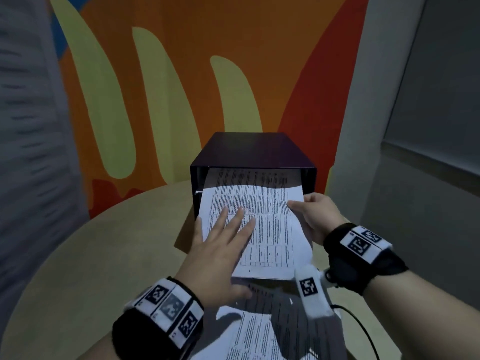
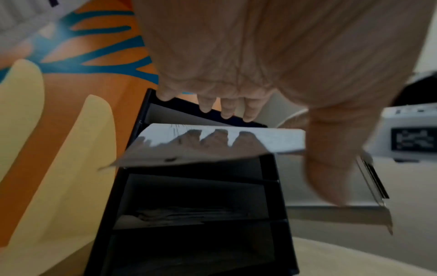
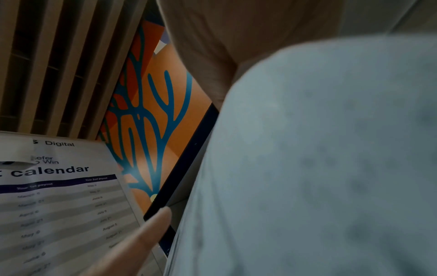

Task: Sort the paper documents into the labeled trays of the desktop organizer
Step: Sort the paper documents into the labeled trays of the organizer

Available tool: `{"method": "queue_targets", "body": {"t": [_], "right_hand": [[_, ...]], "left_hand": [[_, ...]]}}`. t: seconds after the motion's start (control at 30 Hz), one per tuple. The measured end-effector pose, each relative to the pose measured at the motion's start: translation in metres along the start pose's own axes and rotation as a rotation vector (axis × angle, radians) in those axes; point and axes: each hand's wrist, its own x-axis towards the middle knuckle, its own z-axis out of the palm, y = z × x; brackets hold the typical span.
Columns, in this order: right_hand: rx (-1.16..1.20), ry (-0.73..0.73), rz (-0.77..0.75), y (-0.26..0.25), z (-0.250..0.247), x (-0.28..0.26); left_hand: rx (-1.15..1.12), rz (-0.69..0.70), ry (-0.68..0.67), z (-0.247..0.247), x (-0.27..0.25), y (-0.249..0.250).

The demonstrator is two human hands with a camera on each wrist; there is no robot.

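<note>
A black desktop organizer (image 1: pixel 253 152) stands at the table's far side, open toward me. A printed sheet with a table on it (image 1: pixel 270 229) has its far end inside the top tray, and the rest sticks out toward me. My left hand (image 1: pixel 223 240) lies spread over the sheet's left half with straight fingers. My right hand (image 1: pixel 309 214) pinches the sheet's right edge, thumb on top. In the left wrist view the sheet (image 2: pixel 212 145) enters the top slot of the organizer (image 2: pixel 272 186) under my fingers (image 2: pixel 227 110). In the right wrist view the sheet's underside (image 3: pixel 319 168) fills the frame.
More printed papers (image 1: pixel 259 333) lie on the round beige table (image 1: pixel 78 255) just in front of me. A lower tray holds papers (image 2: pixel 189 214). A black cable (image 1: pixel 363 323) runs at the lower right. A calendar poster (image 3: pixel 59 205) hangs to the right. The painted wall stands close behind the organizer.
</note>
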Motion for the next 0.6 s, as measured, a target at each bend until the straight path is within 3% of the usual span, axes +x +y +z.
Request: {"method": "queue_targets", "body": {"t": [0.23, 0.37, 0.5, 0.6], "right_hand": [[-0.216, 0.050, -0.061, -0.007, 0.002, 0.012], [-0.609, 0.032, -0.207, -0.021, 0.008, -0.001], [-0.981, -0.041, -0.253, -0.029, 0.013, -0.016], [-1.104, -0.068, -0.279, -0.030, 0.015, -0.024]], "left_hand": [[0.067, -0.049, 0.012, -0.002, 0.021, -0.005], [0.006, -0.060, 0.054, -0.012, 0.036, -0.006], [-0.048, -0.065, 0.115, -0.018, 0.052, -0.006], [-0.069, -0.082, 0.149, -0.021, 0.065, -0.006]]}}
